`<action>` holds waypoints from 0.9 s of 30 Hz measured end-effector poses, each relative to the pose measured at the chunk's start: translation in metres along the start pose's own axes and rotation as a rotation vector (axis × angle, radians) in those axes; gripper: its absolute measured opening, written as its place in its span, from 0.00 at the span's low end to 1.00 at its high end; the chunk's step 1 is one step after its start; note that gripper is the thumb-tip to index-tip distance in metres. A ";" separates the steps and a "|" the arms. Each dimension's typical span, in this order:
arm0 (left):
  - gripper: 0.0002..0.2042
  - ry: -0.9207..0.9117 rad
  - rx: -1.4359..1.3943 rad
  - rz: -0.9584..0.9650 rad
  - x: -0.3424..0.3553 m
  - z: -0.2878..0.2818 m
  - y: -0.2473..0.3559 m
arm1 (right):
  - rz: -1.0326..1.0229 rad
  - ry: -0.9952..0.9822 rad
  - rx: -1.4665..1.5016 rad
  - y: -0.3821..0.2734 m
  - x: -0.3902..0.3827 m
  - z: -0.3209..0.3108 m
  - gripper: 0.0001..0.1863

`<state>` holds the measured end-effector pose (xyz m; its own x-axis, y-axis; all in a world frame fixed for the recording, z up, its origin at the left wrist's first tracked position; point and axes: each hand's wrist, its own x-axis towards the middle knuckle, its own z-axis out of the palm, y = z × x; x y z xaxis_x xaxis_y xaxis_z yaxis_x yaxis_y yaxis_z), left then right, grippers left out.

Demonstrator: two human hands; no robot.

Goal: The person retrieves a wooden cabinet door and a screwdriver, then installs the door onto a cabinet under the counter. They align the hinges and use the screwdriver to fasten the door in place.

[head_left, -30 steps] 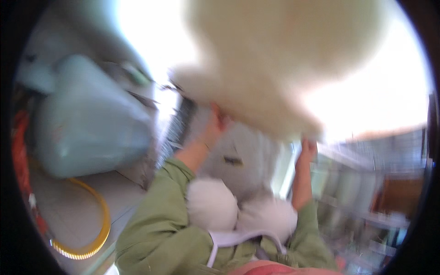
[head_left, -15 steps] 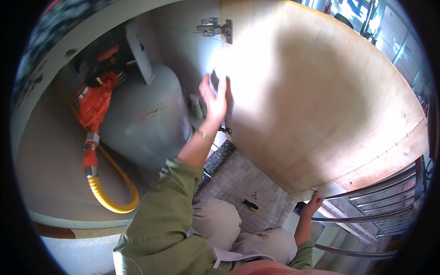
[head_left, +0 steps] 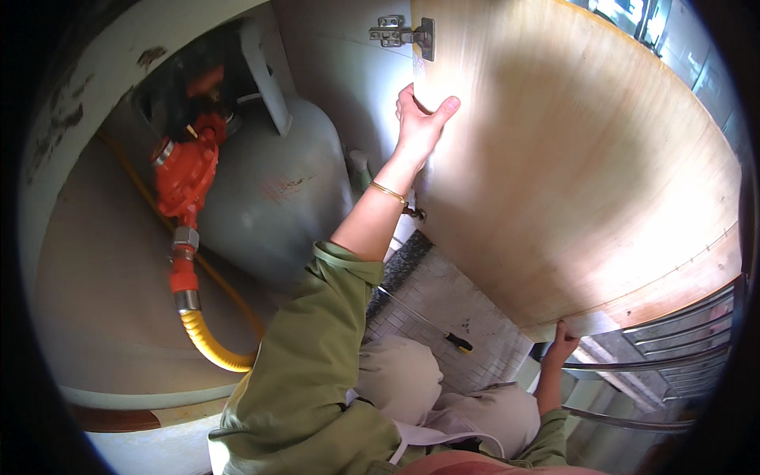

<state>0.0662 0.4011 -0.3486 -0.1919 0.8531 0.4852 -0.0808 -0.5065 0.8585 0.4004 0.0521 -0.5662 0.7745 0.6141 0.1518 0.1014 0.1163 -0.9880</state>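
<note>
My left hand [head_left: 421,123] is at the hinge-side edge of a large pale wooden cabinet door [head_left: 546,166]. Its fingers curl at the edge, and its thumb lies apart over the inner face. Above it, a metal hinge [head_left: 402,36] is fixed to the door and stretches toward the cabinet's side wall; whether it is fastened there I cannot tell. A second, darker hinge [head_left: 416,213] shows partly below my wrist. My right hand [head_left: 560,345] grips the door's lower edge, thumb in front, its other fingers hidden behind.
Inside the cabinet stands a grey gas cylinder [head_left: 273,198] with a red regulator [head_left: 186,178] and a yellow hose [head_left: 207,344]. A long screwdriver [head_left: 457,342] with a black-and-yellow handle lies on the tiled floor [head_left: 483,305]. Metal rack bars [head_left: 685,360] stand at the right.
My left hand has gone from reaching, fingers spread, to curling at the door's edge. The view has shifted slightly. My right hand keeps its hold on the lower edge.
</note>
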 end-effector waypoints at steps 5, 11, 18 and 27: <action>0.35 -0.124 -0.232 -0.106 0.003 -0.002 0.014 | 0.034 0.028 -0.026 -0.017 -0.006 0.007 0.23; 0.25 -0.232 -0.327 -0.106 0.012 -0.008 0.014 | 0.011 0.023 0.038 -0.003 -0.006 0.012 0.24; 0.33 -0.251 -0.288 -0.019 -0.019 0.018 0.016 | 0.065 0.109 -0.019 0.020 -0.043 0.003 0.23; 0.42 -0.089 0.084 0.240 -0.032 0.032 -0.001 | 0.066 0.147 -0.075 0.011 -0.056 0.007 0.21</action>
<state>0.1032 0.3783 -0.3592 -0.1085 0.7191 0.6864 0.0383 -0.6870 0.7257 0.3542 0.0247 -0.5857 0.8633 0.4972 0.0865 0.0895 0.0178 -0.9958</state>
